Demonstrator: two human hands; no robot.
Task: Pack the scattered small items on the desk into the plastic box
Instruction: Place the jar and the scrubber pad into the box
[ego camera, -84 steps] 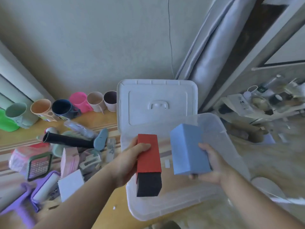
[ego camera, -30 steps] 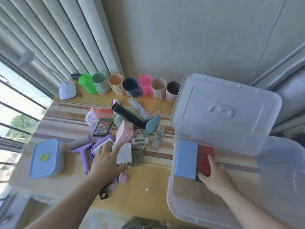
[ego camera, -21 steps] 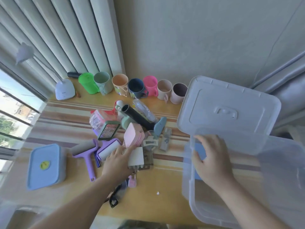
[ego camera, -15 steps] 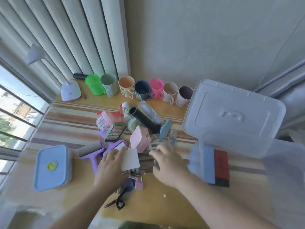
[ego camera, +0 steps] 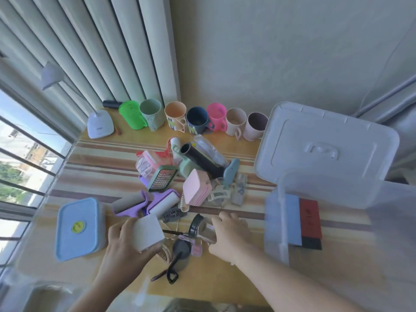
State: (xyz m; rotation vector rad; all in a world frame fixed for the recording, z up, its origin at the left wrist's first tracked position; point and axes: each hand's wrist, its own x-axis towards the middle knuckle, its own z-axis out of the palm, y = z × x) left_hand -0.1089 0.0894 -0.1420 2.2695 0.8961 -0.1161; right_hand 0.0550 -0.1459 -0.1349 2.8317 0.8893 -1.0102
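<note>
1. Gripping a white rectangular block, the left hand curls its fingers round the block's near and left sides, just above the worktop at the near edge of the clutter.
2. Closing round a small clear jar with a dark lid that lies on its side, the right hand covers most of the jar's body, its fingers bent over the top.
3. Lying between the two hands are a small pink bottle and a dark long-handled tool, both on the worktop.
4. Sitting beyond the hands is the pile of small items: a pink case, purple lint rollers, a green grater, a black tube and a pale claw clip.
5. Standing at the right is the clear plastic box, with a blue block and a red-and-black block side by side inside, against its left wall.
6. Leaning behind the box is its white lid, tilted up towards the wall.
7. Lining the far edge of the worktop is a row of coloured mugs, with a small white lamp at their left and a blue lidded container near the left hand.
</note>
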